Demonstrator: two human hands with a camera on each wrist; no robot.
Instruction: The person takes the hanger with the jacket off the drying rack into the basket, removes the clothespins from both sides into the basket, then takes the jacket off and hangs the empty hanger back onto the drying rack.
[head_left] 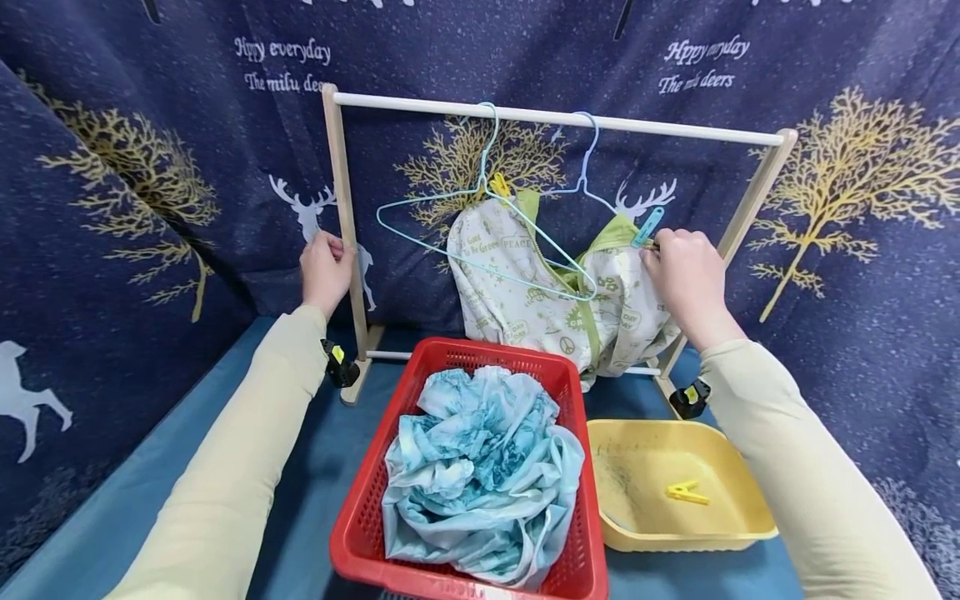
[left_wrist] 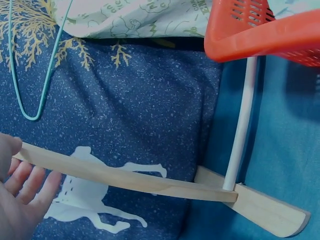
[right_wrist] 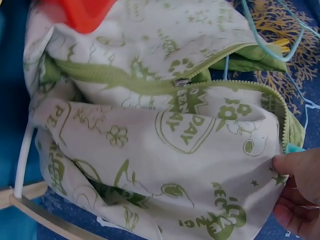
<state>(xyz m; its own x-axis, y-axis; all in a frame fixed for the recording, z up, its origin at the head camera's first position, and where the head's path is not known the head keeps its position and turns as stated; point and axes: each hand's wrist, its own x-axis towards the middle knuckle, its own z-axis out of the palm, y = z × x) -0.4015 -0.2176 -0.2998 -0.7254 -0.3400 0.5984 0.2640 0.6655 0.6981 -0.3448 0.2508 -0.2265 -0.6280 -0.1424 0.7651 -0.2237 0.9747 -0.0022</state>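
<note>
A white zip jacket (head_left: 517, 292) with green print hangs from a blue hanger (head_left: 583, 167) on the rack. A yellow clothespin (head_left: 500, 185) is at its left side, and a teal clothespin (head_left: 648, 227) clips its right side. My right hand (head_left: 688, 279) pinches the jacket's edge just beside the teal clothespin; in the right wrist view the thumb (right_wrist: 292, 162) presses on the printed cloth. On the left, my left hand (head_left: 327, 267) holds the rack's wooden post (left_wrist: 125, 178) between thumb and fingers. A bare light-teal hanger (head_left: 420, 202) hangs in front of the jacket.
Below the rack stands a red basket (head_left: 360, 508) heaped with blue-and-white cloth (head_left: 480, 475). To its right, a yellow basin (head_left: 637, 533) holds another yellow clothespin (head_left: 686, 492). The rack's white top bar (head_left: 675, 127) runs across, before a dark blue patterned curtain (head_left: 112, 50).
</note>
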